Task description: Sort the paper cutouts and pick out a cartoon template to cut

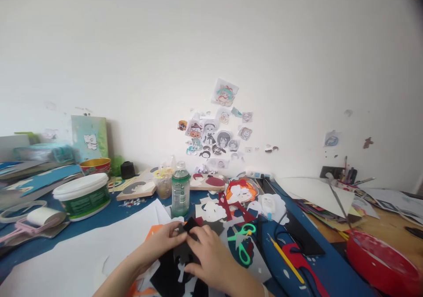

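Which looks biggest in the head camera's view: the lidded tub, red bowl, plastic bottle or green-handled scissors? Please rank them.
Largest to smallest, as they look:
1. Red bowl, though nearness to the camera may enlarge it
2. Lidded tub
3. Plastic bottle
4. Green-handled scissors

Bottle (180,193) behind held paper (181,252), scissors (240,246) right

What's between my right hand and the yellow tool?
In the head view, green scissors and grey paper lie between your right hand and the yellow tool.
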`<action>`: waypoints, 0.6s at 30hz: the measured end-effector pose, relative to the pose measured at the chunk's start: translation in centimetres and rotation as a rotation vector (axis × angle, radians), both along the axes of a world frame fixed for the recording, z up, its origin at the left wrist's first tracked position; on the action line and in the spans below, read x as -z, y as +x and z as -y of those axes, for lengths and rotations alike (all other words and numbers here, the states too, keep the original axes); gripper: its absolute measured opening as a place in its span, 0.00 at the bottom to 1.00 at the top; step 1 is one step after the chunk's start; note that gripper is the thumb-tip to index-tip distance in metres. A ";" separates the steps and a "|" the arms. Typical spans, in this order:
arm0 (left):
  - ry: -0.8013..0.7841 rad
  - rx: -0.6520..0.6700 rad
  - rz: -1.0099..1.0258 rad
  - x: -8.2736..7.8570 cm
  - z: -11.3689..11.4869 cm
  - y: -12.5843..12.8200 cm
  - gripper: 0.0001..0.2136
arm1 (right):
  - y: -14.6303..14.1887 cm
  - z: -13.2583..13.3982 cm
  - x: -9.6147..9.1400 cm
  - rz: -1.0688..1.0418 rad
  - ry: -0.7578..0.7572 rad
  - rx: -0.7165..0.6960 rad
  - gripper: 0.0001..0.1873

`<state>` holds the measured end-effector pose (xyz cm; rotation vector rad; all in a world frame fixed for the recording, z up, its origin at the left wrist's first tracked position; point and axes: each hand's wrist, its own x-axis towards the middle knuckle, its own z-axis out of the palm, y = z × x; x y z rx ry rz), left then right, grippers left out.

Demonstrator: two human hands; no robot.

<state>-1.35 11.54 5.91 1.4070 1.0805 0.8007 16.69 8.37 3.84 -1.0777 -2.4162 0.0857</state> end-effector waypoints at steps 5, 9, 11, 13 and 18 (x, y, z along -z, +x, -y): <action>-0.095 0.043 0.100 -0.2 0.0 -0.2 0.27 | 3.6 -1.5 -1.7 -0.226 -0.006 0.217 0.16; -0.142 0.013 0.189 -1.7 0.3 -0.6 0.30 | 6.7 -2.8 -2.2 -0.337 -0.210 0.320 0.20; -0.168 0.050 0.222 -2.4 0.5 -0.8 0.29 | 7.4 -3.0 -2.4 -0.438 -0.347 0.262 0.21; -0.192 0.094 0.246 -2.8 0.5 -1.0 0.29 | 7.7 -2.9 -2.7 -0.527 -0.416 0.182 0.20; -0.188 0.028 0.290 -2.9 0.1 -1.8 0.31 | 8.3 -2.2 -3.9 -0.763 -0.537 0.097 0.10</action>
